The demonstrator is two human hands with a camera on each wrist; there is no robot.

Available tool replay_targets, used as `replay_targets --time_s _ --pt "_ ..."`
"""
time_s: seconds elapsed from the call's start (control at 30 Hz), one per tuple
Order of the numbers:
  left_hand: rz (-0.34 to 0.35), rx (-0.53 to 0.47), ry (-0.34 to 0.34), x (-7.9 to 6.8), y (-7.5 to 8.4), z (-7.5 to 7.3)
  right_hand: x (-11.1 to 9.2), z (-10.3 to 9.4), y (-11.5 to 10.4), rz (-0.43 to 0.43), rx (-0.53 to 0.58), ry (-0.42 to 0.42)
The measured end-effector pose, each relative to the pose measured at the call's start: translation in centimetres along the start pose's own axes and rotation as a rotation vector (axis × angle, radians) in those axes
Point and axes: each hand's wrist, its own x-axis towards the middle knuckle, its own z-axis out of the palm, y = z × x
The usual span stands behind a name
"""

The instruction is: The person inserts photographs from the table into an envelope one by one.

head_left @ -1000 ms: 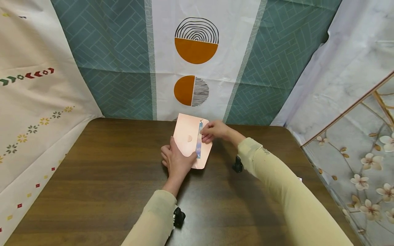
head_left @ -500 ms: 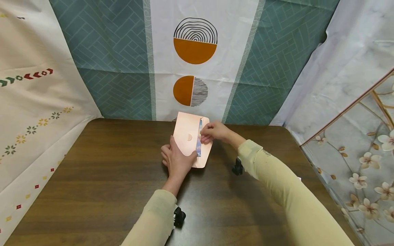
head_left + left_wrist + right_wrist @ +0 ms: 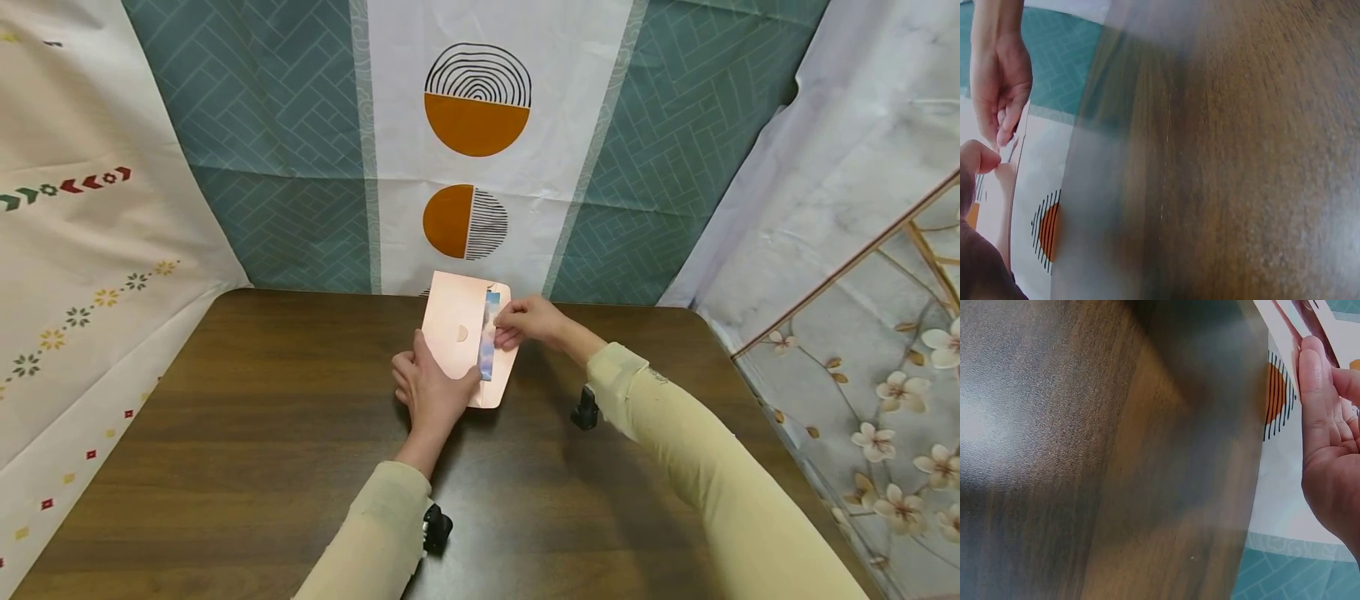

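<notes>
A pale pink envelope [image 3: 450, 312] is held up near the table's far edge, its flap [image 3: 498, 379] folded out to the right. From its mouth shows a strip of a blue and purple printed card [image 3: 486, 360]. My left hand [image 3: 435, 387] grips the envelope from the left, thumb across the front near the card's lower end and fingers behind. My right hand [image 3: 528, 321] pinches the card's right edge at mid-height. In the right wrist view the right hand's fingers [image 3: 1313, 381] lie straight along the envelope [image 3: 1282, 328], thumb opposite.
The brown wooden table [image 3: 262, 433] spreads beneath both arms. A patterned curtain [image 3: 300, 167] hangs right behind its far edge, with more cloth at the left [image 3: 97, 275] and right [image 3: 862, 333]. Black wrist cameras sit under both forearms.
Over the last half second my right hand has shifted slightly right, and a wider strip of the card shows out of the envelope. My left hand keeps its grip.
</notes>
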Motion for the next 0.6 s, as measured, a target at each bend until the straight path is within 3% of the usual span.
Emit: replay_targets --time_s 0.37,0.6 --pt "-0.001 -0.022 0.01 -0.35 0.17 0.2 0.47 0.59 -0.47 -0.017 0.011 -0.033" --pt "0.013 -0.02 0.026 -0.32 -0.15 0.45 0.22 0.38 -0.6 0.003 -0.039 -0.064"
